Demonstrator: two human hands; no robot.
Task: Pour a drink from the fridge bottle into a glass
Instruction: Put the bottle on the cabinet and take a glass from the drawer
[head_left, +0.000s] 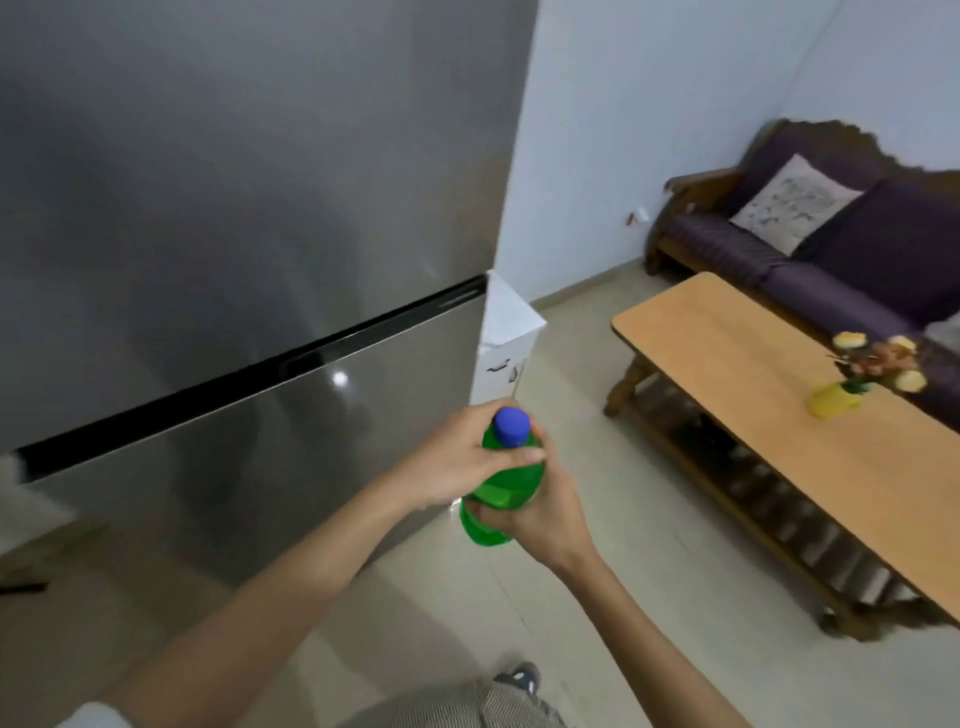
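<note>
A green plastic bottle (501, 493) with a blue cap (511, 426) is held upright in front of me, over the floor. My left hand (457, 460) wraps its upper part just below the cap, thumb across the front. My right hand (535, 514) grips its lower body from the right. The grey fridge (234, 234) fills the left side, both its doors closed. No glass is in view.
A long wooden coffee table (779, 410) stands to the right, with a yellow vase of flowers (836, 397) on it. Behind it is a purple sofa (810, 270) with a pale cushion. A small white cabinet (506, 348) stands beside the fridge. Pale tiled floor lies below.
</note>
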